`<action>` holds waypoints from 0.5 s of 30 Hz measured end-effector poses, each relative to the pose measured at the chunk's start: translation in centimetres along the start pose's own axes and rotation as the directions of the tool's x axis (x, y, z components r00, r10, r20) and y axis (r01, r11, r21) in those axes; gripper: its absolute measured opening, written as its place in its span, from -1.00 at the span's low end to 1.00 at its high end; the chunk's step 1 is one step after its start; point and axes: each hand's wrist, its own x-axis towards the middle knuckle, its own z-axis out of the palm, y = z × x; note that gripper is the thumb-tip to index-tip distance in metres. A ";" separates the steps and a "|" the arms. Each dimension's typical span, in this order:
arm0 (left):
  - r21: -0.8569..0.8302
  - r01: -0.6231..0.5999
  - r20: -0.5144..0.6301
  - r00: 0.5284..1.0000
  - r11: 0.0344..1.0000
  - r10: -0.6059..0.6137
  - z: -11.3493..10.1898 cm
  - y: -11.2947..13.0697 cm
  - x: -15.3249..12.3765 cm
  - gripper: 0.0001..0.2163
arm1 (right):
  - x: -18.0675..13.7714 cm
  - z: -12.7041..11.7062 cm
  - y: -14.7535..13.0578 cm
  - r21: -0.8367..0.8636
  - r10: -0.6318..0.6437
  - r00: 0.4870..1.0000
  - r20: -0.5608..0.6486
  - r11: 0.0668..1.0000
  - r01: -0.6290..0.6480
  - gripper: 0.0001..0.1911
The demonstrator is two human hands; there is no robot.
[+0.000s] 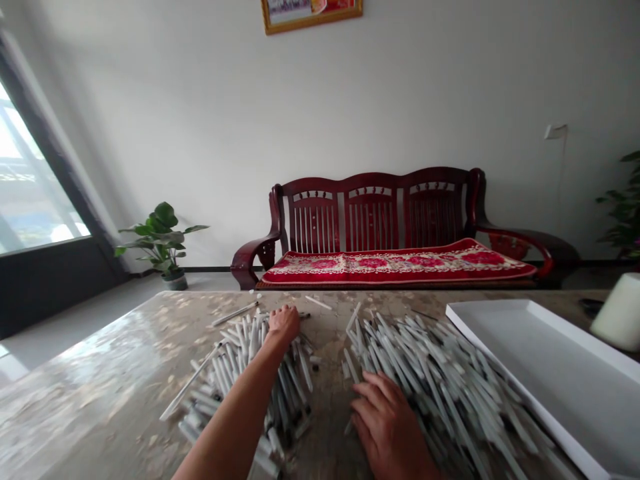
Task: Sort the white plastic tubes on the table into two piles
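Two heaps of slim whitish pen-like tubes lie on the table. My left arm reaches across the left heap [227,363], whose pieces have some dark ends. At its far edge, my left hand [284,323] is closed, its curled fingertips turned away and hidden. A small dark-ended piece shows just right of that hand; whether it is held cannot be told. My right hand [387,423] is open and palm down, fingers slightly apart, at the near left edge of the right heap [440,367]. Nothing shows in its grip, and motion blurs it and the tubes.
A shallow white tray [560,360] stands right of the heaps, with a whitish cylinder [620,310] beyond it. Loose pieces lie on the patterned stone-like table [110,380]. Behind are a dark red wooden bench [370,210] and a potted plant [163,240].
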 end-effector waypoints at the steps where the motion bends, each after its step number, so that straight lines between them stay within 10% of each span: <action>1: 0.000 -0.019 0.001 1.000 1.000 0.019 0.0 0.2 -0.6 -0.65 | 0.1 -0.1 -0.1 0.005 0.013 1.000 -0.009 1.000 -0.013 -0.76; 15: -0.165 -0.355 0.011 0.932 0.920 0.362 -0.2 5.4 -13.0 -0.78 | 0.7 -1.4 -0.6 -0.055 0.070 0.993 -0.090 0.996 -0.075 -0.63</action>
